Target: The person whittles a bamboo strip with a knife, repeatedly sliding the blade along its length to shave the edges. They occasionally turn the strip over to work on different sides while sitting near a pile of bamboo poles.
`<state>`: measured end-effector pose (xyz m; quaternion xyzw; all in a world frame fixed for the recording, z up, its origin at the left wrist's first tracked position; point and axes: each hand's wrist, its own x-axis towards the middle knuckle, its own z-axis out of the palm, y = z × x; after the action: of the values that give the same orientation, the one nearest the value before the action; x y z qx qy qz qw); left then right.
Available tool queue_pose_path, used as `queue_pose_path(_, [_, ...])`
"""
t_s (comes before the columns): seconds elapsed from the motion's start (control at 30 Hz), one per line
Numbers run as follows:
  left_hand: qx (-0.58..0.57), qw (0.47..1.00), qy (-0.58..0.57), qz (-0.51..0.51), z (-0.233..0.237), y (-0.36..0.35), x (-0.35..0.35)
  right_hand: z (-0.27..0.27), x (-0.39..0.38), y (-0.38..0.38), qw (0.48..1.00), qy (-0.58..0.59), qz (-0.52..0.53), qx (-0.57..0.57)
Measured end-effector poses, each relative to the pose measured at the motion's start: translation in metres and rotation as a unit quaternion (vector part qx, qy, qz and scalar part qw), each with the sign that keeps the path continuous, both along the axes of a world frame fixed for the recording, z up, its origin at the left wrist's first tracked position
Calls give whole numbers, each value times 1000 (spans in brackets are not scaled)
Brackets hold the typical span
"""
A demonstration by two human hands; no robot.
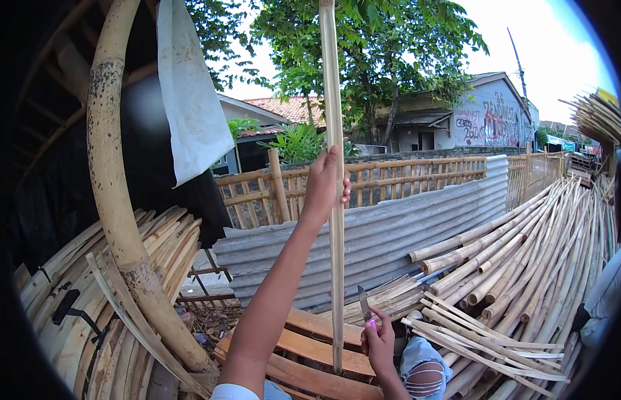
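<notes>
My left hand [326,183] is wrapped round a long split bamboo strip [332,100] held upright in front of me. The strip's lower end comes down at an orange-brown wooden bench [304,373] of curved slats. Low on the right, my right hand [380,341] is closed round the pink handle of a knife [364,303], whose blade points up. The knife is just right of the strip and apart from it. My knee in ripped jeans [425,367] shows beside the right hand.
Many bamboo poles [524,253] lie at the right, with thin split strips [487,343] in front. A thick bamboo post [110,147] and stacked slats [170,247] stand left. Corrugated sheeting [390,230] and a bamboo fence [404,172] run behind. Part of another person [604,300] shows far right.
</notes>
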<state>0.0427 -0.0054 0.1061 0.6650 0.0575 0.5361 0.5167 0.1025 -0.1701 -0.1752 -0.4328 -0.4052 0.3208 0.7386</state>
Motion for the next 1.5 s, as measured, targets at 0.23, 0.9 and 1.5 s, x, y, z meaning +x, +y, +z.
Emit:
queue_pose_path(0.23, [5, 1000, -25, 1, 29, 7, -4, -8, 6, 3, 1000, 13, 10, -10])
queue_pose_path(0.9, [112, 993, -8, -20, 0, 23, 18, 107, 23, 16, 998, -61, -23, 19])
queue_pose_path(1.5, [256, 959, -1, 121, -31, 27, 30, 182, 23, 55, 941, -301, -150, 34])
